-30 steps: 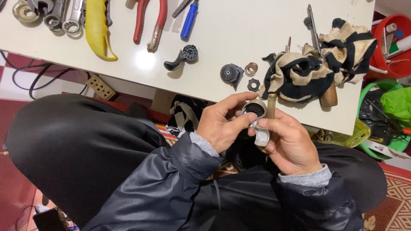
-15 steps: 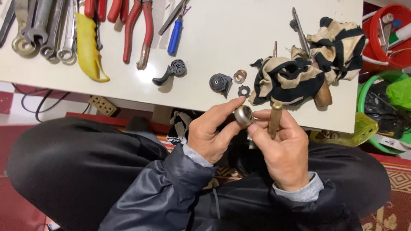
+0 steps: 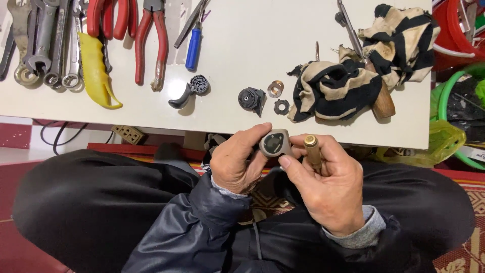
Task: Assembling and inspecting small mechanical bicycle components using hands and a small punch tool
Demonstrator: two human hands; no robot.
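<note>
While the wrenches [image 3: 43,45], the yellow-handled tool [image 3: 96,71] and the red-handled pliers [image 3: 151,43] lie unused along the left of the white table [image 3: 227,30], the work sits below the table's near edge, over the lap. The left hand [image 3: 237,164] is closed on a small grey housing [image 3: 275,144], thumb and forefinger pinching its rim, open face up. The right hand [image 3: 328,189] is closed too: its thumb rests against the housing's lower edge and its fingers wrap a brass-tipped rod [image 3: 311,150], held upright just beside the housing. Loose parts wait on the table: a black lever [image 3: 188,92], a black toothed knob [image 3: 250,98], a copper washer [image 3: 275,89] and a small dark gear [image 3: 281,106], near the striped rag [image 3: 353,76]. Judgement: keep the housing level and pinched by its rim only, so the cavity stays visible; steady the rod against the right palm.
</note>
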